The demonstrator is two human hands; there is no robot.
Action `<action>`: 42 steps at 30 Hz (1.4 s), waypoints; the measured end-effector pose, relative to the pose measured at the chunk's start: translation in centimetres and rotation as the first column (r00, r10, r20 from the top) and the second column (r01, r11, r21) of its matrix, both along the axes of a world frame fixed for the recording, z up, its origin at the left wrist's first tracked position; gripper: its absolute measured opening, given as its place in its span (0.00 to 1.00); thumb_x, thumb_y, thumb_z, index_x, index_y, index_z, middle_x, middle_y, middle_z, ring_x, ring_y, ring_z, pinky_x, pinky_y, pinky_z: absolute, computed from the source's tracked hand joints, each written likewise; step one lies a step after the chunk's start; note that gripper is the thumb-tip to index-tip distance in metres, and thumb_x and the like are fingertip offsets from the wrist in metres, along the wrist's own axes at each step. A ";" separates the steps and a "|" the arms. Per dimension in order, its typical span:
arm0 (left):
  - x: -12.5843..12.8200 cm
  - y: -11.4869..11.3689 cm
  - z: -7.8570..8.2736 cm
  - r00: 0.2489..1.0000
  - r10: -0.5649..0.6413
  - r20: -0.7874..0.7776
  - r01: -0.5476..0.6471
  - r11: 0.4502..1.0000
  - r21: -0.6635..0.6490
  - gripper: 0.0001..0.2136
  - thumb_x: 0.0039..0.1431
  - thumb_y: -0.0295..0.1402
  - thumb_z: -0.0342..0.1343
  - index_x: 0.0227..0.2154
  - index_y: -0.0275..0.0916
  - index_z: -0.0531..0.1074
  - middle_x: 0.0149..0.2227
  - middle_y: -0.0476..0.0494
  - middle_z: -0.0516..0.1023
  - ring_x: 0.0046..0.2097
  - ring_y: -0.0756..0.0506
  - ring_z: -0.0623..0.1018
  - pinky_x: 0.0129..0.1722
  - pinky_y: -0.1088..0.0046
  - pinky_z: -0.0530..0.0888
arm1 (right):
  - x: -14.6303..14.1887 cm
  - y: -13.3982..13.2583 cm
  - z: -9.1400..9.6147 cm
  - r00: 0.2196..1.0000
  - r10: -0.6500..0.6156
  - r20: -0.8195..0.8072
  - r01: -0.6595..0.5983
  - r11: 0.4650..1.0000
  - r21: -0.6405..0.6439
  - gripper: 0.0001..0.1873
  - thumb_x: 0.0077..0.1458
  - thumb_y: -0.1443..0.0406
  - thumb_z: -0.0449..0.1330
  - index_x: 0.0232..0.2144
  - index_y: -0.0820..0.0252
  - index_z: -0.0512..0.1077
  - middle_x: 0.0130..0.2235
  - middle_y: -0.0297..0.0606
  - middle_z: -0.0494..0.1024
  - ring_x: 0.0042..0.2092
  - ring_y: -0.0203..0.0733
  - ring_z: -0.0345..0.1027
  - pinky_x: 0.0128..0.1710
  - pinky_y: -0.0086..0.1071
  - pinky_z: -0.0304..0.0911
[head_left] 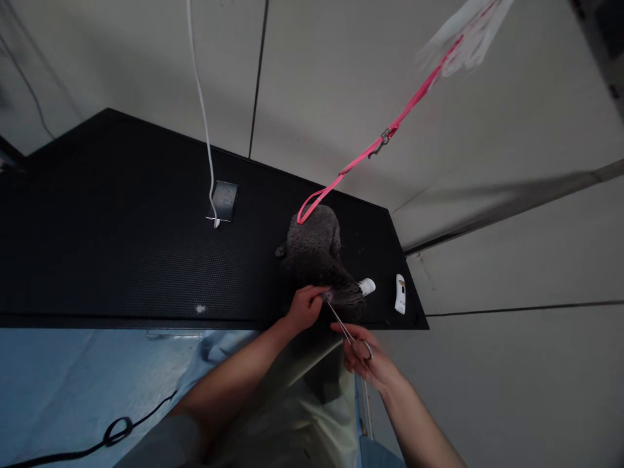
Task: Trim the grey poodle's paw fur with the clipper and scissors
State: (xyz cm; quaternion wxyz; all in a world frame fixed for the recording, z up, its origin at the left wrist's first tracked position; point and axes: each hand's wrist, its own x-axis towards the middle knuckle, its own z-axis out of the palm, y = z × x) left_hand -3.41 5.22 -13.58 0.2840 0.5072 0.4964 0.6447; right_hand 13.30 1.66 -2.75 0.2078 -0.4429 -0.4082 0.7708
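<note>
A small dark grey curly-coated dog (314,250) stands on a black table (121,260), tethered by a pink leash (370,146) looped round its neck. My left hand (305,307) is closed on the fur at the dog's near end, pinching a tuft. My right hand (363,357) has its fingers through the rings of slim metal scissors (341,325), whose tips reach up to the tuft beside my left fingers.
A white bottle (366,286) and a white device (400,294) lie on the table's right end. A phone (225,201) with a white cable (202,110) lies further back. A black cord (114,432) lies on the blue floor covering below.
</note>
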 end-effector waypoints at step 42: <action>1.1 -0.1 -0.1 0.997 0.014 0.076 -0.014 1.000 -0.005 0.11 0.53 0.23 0.51 0.34 0.38 0.77 0.33 0.44 0.81 0.35 0.48 0.79 0.37 0.71 0.75 | 0.8 0.7 1.6 0.987 0.106 -0.121 -0.121 0.985 -0.125 0.26 0.49 0.54 0.62 0.48 0.63 0.70 0.19 0.28 0.69 0.14 0.26 0.56 0.24 0.29 0.65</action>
